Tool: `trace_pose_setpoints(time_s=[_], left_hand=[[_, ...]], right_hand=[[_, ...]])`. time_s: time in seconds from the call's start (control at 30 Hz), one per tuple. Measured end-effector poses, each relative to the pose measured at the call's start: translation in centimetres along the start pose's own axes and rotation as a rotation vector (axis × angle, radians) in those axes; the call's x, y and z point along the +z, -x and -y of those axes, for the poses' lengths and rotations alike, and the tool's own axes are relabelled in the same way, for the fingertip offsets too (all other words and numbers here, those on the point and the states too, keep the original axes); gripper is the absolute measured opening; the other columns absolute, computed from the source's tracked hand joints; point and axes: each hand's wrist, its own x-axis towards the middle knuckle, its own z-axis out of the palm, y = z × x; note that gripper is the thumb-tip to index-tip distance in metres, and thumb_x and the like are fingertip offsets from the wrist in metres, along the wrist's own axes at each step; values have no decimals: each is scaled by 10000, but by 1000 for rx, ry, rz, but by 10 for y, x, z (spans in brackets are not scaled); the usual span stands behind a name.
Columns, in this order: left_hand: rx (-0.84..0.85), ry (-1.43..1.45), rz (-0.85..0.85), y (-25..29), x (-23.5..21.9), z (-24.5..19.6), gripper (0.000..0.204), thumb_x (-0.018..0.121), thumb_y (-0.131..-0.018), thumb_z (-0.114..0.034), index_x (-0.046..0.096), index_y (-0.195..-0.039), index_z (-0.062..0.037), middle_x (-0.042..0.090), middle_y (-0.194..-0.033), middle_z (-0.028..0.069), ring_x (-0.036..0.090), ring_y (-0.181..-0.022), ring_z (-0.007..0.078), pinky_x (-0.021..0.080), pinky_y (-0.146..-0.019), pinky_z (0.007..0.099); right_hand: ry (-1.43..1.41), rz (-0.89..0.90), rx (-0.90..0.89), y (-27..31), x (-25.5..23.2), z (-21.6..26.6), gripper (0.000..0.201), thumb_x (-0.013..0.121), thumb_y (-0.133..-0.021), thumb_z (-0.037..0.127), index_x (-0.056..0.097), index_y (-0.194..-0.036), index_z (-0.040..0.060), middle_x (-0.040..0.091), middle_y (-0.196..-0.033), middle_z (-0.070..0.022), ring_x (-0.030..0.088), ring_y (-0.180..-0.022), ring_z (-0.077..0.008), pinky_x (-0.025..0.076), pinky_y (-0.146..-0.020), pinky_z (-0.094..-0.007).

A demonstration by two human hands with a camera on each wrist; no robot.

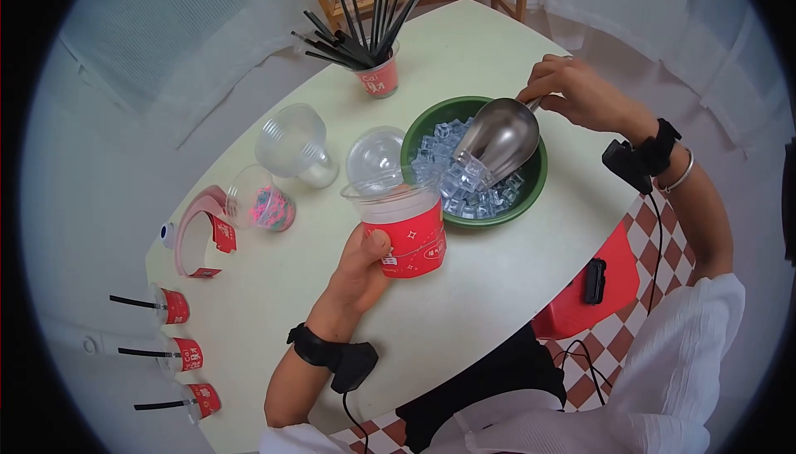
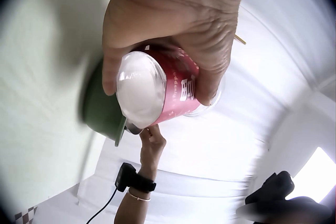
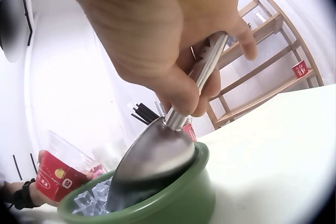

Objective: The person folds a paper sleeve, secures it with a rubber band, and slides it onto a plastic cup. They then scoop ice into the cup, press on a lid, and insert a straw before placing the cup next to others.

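Observation:
My left hand grips a clear cup with a red sleeve, held up just left of the green bowl. The cup's bottom faces the left wrist camera. Clear ice-like cubes fill much of the bowl. My right hand pinches the handle of a metal scoop, whose mouth points down to the left among the cubes, near the cup's rim. In the right wrist view the fingers curl round the scoop handle above the bowl.
Clear cups and lids stand left of the bowl, beside a cup of pink and green bits. A cup of black straws is at the back. Several small red cups and a pink headband lie along the left edge.

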Motion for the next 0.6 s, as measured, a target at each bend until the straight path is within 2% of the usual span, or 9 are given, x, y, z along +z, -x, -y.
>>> trace_pose_setpoints(time_s=[0.07, 0.2, 0.3, 0.4, 0.5, 0.6], left_hand=[[6, -26, -29, -2, 3, -1, 876, 721, -745, -453, 295, -1362, 2, 487, -1262, 162, 522, -1138, 254, 424, -980, 378], [1, -24, -31, -3, 2, 0, 855, 715, -756, -446, 305, -1364, -6, 482, -1278, 152, 505, -1160, 247, 414, -988, 386], [1, -21, -12, -3, -1, 0, 816, 700, -778, -433, 316, -1370, -24, 466, -1312, 125, 481, -1188, 235, 402, -998, 402], [10, -27, -22, -4, -3, 1, 823, 707, -769, -440, 321, -1368, -26, 467, -1310, 122, 481, -1187, 235, 403, -997, 399], [4, -24, -35, -4, -1, 1, 828, 715, -762, -441, 326, -1365, -28, 468, -1306, 122, 479, -1188, 234, 403, -997, 398], [4, -35, -42, -3, 0, -1, 839, 722, -753, -446, 329, -1354, -11, 479, -1292, 130, 490, -1178, 235, 406, -995, 388]], right_hand=[[109, 5, -31, 0, 0, 0, 207, 607, -789, 19, 682, -968, 93, 619, -876, -35, 560, -902, -215, 423, -852, -395], [349, -29, -108, 1, 4, -1, 209, 613, -789, 26, 681, -971, 103, 633, -898, -21, 585, -913, -195, 409, -876, -431], [323, 13, -111, 0, 1, -3, 200, 614, -790, 41, 681, -969, 100, 642, -886, -33, 604, -897, -197, 403, -888, -438], [243, 127, -59, 1, -8, 2, 192, 610, -791, 66, 682, -966, 94, 647, -863, -43, 614, -866, -209, 408, -874, -434], [195, 184, -5, 0, -12, 4, 199, 599, -792, 82, 685, -971, 95, 649, -840, -43, 610, -839, -211, 411, -855, -412], [164, 189, -35, -3, -13, 0, 209, 592, -792, 77, 687, -978, 98, 648, -835, -44, 601, -805, -206, 393, -863, -388]])
